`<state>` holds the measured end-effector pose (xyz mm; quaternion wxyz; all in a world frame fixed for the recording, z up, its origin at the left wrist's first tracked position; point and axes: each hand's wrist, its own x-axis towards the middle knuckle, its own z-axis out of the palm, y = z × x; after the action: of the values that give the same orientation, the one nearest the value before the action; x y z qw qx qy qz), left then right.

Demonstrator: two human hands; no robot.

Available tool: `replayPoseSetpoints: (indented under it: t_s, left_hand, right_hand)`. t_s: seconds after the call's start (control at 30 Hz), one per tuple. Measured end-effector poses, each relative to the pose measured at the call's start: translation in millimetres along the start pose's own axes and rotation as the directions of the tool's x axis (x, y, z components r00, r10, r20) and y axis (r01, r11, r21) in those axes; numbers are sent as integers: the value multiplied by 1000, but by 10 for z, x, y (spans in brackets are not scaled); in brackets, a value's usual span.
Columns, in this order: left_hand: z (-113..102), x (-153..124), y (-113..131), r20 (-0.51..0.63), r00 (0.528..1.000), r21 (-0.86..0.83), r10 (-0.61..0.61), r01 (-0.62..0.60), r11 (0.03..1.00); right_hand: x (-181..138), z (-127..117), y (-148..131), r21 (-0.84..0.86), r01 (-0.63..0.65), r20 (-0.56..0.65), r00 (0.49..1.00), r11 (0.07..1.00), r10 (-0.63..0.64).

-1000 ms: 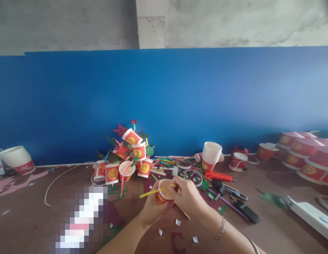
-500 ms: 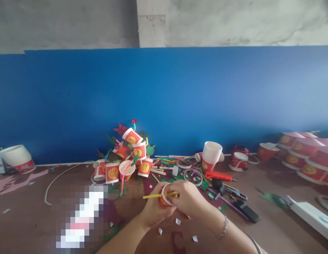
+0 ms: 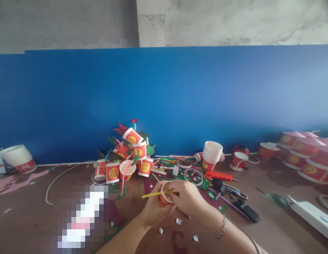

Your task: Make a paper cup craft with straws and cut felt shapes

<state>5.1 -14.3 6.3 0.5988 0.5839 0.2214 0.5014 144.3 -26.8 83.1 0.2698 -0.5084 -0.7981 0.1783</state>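
Observation:
My left hand point(image 3: 152, 211) wraps around a small red paper cup point(image 3: 164, 197) from below and holds it over the brown table point(image 3: 34, 218). My right hand point(image 3: 189, 197) closes over the cup's right side, its fingers pinching a yellow straw point(image 3: 151, 194) that lies across the white rim and sticks out to the left. The cup's mouth tilts toward me. A bracelet sits on my right wrist.
A heap of red cups with straws and green paper shapes point(image 3: 126, 155) stands behind my hands. A stack of white cups point(image 3: 210, 155), an orange cutter point(image 3: 219, 175), scissors point(image 3: 227, 188), a black remote point(image 3: 247, 211), loose straws and paper scraps lie right. More cups point(image 3: 306, 155) line the far right.
The cup has tipped from upright so that its rim faces me, and the yellow straw now lies flatter across it. Both hands stayed in place.

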Motion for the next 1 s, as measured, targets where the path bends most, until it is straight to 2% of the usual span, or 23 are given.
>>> replayPoseSetpoints:
  t_s: [0.1, 0.2, 0.37, 0.5, 0.6, 0.7, 0.77, 0.87, 1.0]
  left_hand:
    - [-3, 1, -8, 5, 1000, -4, -15, 15, 1000]
    - [-4, 3, -21, 22, 1000, -25, -18, 19, 1000]
    - [10, 7, 3, -24, 1000, -10, -9, 9, 1000]
    - [4, 29, 92, -95, 995, 47, -14, 18, 999]
    - [-42, 48, 116, -171, 982, 70, -81, 94, 993]
    - [-100, 53, 81, -231, 960, 3, -157, 162, 987]
    - [-119, 53, 60, -247, 955, -43, -163, 158, 987]
    - [-104, 52, 67, -203, 969, -56, -140, 131, 990]
    - [-53, 38, 84, -112, 983, -30, -147, 145, 989]
  right_hand:
    - [3, -33, 3, -10, -29, 14, 999, 1000, 29]
    - [7, -40, 1, 20, 6, 19, 1000, 1000, -6]
    - [7, 23, -8, 21, 8, -50, 999, 1000, -7]
    - [13, 29, 33, 87, 54, -212, 977, 995, -35]
    - [25, 4, 100, 129, 120, -373, 926, 984, -64]
    - [41, -5, 165, 134, 147, -459, 886, 980, -70]
    - [52, -2, 181, 131, 151, -463, 883, 980, -74]
    - [63, -4, 150, 160, 129, -404, 913, 979, -54]
    - [65, -12, 73, 234, -31, -282, 954, 972, 99]
